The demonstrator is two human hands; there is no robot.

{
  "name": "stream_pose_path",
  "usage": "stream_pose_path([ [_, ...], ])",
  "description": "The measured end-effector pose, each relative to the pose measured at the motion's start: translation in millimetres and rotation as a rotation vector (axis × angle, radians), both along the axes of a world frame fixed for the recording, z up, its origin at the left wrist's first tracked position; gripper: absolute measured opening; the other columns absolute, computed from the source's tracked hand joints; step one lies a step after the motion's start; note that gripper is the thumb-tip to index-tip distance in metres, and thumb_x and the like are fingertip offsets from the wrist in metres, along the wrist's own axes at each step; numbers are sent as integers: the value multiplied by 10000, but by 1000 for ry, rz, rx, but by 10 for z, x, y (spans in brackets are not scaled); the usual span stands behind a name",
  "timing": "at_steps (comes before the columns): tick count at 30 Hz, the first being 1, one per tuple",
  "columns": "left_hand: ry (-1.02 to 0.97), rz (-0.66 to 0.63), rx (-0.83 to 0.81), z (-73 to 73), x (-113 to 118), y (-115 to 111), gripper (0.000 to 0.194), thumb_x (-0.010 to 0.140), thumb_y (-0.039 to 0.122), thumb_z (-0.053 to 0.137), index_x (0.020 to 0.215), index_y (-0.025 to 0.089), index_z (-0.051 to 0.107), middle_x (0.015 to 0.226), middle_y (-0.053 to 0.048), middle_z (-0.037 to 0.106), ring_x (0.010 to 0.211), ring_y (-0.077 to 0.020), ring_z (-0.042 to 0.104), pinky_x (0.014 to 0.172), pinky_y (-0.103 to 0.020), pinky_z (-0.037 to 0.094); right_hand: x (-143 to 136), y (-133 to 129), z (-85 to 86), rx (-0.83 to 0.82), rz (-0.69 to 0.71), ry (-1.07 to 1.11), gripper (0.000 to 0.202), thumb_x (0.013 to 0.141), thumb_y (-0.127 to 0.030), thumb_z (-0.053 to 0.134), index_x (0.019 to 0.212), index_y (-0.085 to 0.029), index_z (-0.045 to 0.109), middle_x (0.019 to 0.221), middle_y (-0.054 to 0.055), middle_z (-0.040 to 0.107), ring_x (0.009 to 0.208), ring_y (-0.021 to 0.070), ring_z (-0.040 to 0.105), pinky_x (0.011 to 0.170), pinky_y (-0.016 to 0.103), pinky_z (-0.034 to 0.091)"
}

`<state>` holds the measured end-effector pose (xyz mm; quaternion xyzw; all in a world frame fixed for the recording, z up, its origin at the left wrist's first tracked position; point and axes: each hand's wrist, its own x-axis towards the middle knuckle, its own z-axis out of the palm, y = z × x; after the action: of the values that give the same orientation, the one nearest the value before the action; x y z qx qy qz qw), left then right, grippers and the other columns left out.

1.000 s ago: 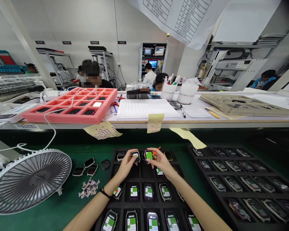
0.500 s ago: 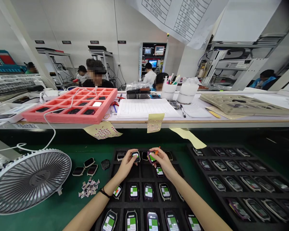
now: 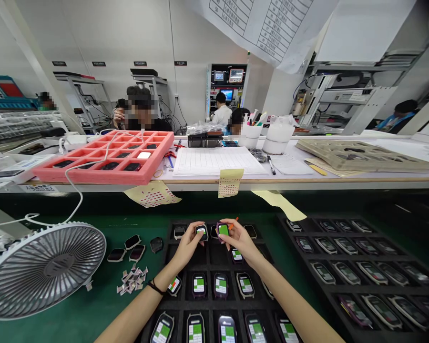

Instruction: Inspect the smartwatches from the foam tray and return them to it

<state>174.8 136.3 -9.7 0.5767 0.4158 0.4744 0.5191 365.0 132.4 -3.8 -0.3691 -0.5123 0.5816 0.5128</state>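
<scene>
My left hand (image 3: 188, 243) is closed on a smartwatch with a pale case (image 3: 201, 232), its lit screen turned up. Just to the right, my right hand (image 3: 239, 238) grips a purple-cased smartwatch (image 3: 222, 230) whose screen is mostly green. An orange pointed thing (image 3: 235, 222) sticks out by the right fingers; what it belongs to is hidden. Both watches are held above the far rows of a black compartment tray (image 3: 214, 303). Nearer rows contain several watches (image 3: 220, 284) with green and white screens lit.
Right of this tray stands a second black tray (image 3: 302, 259) with several watches. On the green bench lie loose watches (image 3: 137, 252), small silvery pieces (image 3: 132, 278) and a fan (image 3: 59, 264). A shelf edge (image 3: 193, 185) crosses ahead, bearing a pink tray (image 3: 143, 177). Co-workers sit beyond.
The purple smartwatch in my right hand has shifted slightly left and turned, so more of its green screen faces me. My left hand stays put. A person in the background has raised a hand.
</scene>
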Motion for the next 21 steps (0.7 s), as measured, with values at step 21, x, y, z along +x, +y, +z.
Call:
stream_pose_path([
  [21, 29, -15, 10, -10, -3, -3, 412, 803, 477, 549, 1092, 186, 511, 953, -48, 562, 704, -143, 542, 535, -231, 443, -11, -58, 127, -53, -25, -10, 403, 669, -404, 753, 977, -217, 571, 699, -19, 577, 550, 120, 551, 406, 198, 388],
])
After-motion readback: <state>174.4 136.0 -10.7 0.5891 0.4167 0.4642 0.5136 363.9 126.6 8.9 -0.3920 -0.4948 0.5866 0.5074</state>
